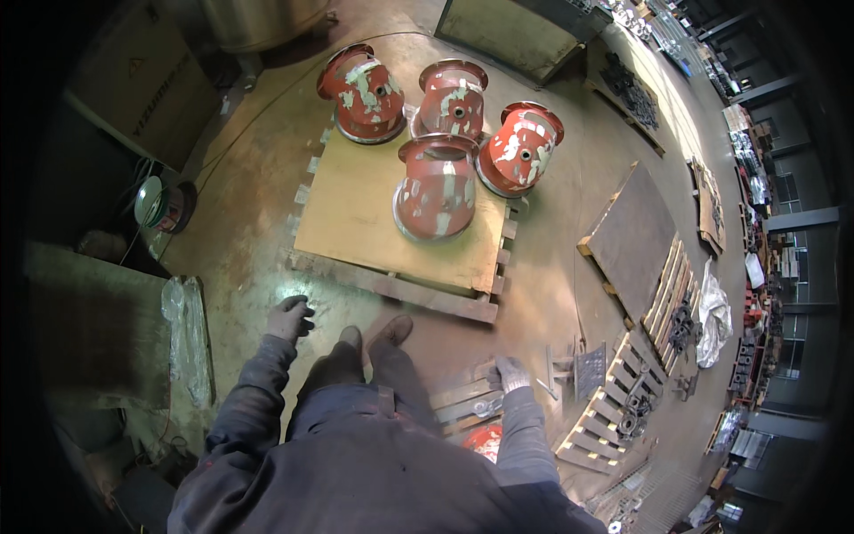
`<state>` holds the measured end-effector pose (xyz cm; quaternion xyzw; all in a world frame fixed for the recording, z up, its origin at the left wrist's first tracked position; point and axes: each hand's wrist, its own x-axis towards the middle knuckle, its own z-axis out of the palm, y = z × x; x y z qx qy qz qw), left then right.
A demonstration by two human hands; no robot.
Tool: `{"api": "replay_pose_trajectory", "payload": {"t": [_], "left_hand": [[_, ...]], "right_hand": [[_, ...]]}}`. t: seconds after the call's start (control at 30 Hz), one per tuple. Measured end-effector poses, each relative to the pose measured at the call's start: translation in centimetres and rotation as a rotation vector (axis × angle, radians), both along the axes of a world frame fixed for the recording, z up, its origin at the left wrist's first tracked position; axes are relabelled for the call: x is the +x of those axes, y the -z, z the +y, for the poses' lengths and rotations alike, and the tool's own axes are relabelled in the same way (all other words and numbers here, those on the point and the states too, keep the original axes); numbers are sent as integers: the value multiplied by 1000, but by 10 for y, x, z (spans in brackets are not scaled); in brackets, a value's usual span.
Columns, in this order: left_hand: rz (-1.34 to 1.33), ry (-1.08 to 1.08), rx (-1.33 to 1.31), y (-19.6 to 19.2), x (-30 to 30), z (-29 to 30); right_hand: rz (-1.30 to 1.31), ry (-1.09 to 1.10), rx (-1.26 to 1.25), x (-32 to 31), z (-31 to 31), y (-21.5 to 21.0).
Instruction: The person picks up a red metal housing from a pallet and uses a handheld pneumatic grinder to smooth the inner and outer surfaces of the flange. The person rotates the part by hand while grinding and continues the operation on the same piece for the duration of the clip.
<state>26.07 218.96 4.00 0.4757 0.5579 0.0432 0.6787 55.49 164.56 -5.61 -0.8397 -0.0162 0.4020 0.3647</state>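
Workshop floor (258,222), worn and shiny, carries a wooden pallet (391,287) topped with a board (374,214). Four red castings stand at the board's far edge: one at the far left corner (363,96), one in the middle (452,100), one at the far right corner (521,149), and a fourth (436,187) just in front of them, nearer the board's centre. The near half of the board is bare, so by the look of it the pallet is only partly loaded. A fifth red part (485,440) shows low by the person's right side, on another pallet (463,405). The gloved left hand (288,319) hangs loosely curled and holds nothing. The gloved right hand (511,374) hangs above that pallet's slats, near the red part; whether it grips anything cannot be told.
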Motion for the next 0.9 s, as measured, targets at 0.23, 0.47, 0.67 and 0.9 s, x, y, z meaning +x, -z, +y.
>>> {"api": "replay_pose_trajectory", "payload": {"t": [0.23,0.47,0.67,0.9], "left_hand": [[-151,232,83,-22,109,-35],[-237,345,346,6,203,0],[90,387,3,36,277,62],[281,573,355,43,302,115]], "right_hand": [[9,76,12,117,151,-123],[-269,-149,-37,211,280,-136],[-373,-284,-165,305,417,-105],[-517,-642,-352,416,598,-30]]}}
